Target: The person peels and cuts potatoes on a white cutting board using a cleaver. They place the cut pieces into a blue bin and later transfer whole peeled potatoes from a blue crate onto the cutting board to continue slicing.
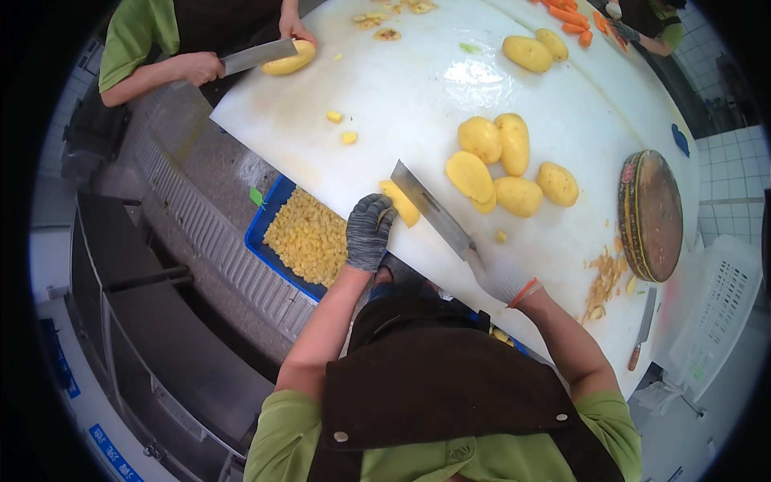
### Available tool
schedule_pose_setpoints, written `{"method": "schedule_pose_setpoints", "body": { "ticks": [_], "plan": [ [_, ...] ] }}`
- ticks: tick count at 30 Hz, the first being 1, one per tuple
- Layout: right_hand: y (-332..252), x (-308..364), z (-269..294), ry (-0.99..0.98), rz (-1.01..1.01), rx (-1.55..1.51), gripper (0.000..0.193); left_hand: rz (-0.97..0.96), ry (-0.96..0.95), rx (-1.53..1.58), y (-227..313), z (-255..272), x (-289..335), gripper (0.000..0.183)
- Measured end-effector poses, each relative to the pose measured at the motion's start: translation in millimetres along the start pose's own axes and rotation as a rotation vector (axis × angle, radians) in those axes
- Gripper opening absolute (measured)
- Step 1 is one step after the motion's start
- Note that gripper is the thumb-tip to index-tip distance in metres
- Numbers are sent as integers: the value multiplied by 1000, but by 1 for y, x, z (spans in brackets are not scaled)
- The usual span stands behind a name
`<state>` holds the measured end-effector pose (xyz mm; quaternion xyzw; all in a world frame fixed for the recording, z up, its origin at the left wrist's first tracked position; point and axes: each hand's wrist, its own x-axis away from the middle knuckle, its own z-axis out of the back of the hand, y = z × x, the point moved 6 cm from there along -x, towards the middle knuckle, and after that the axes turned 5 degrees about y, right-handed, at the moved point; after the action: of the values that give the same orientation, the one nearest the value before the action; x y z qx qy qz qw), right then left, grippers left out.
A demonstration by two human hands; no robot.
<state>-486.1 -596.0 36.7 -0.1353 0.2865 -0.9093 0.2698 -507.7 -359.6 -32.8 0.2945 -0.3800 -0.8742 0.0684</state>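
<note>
My left hand (370, 231), in a dark grey knitted glove, rests at the table's near edge with its fingertips against a cut piece of peeled potato (401, 203). In my right hand (503, 277), gloved in white with an orange cuff, is the handle of a cleaver (430, 210). Its broad blade stands right beside the potato piece, pointing away to the left. Beyond the cleaver lie several peeled potatoes (518, 197), with a halved potato (469, 177) among them. A small potato bit (501, 236) sits near my right hand.
Below the table edge, a blue crate (255, 233) holds diced potato (307, 238). Right: a round chopping block (652, 215), peelings (604, 281), a knife (643, 328) and a white basket (717, 313). A co-worker's hand (202, 69) grips another cleaver at upper left; carrots (569, 16) lie far off.
</note>
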Motion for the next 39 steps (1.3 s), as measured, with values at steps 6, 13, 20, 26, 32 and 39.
{"method": "schedule_pose_setpoints", "body": {
  "ticks": [6, 13, 20, 26, 32, 39],
  "plan": [
    [-10, -8, -3, -176, -152, 68, 21, -29, -96, 3, -7, -9, -3, 18],
    [11, -42, -42, -99, -162, -144, 32, -5, -183, 76, -12, -12, -1, 18],
    [15, -18, 0, 91, -268, -191, 35, -379, -385, -128, 22, 0, -54, 64],
    [20, 2, -13, 106, -91, 79, 27, -54, -589, -281, 8, -28, -40, 56],
    [16, 6, -9, 92, -196, 18, 22, 136, -159, -45, 5, -10, 11, 49],
    [7, 6, -14, -10, -177, 23, 23, 111, -158, -62, 10, -5, 16, 23]
  ]
}}
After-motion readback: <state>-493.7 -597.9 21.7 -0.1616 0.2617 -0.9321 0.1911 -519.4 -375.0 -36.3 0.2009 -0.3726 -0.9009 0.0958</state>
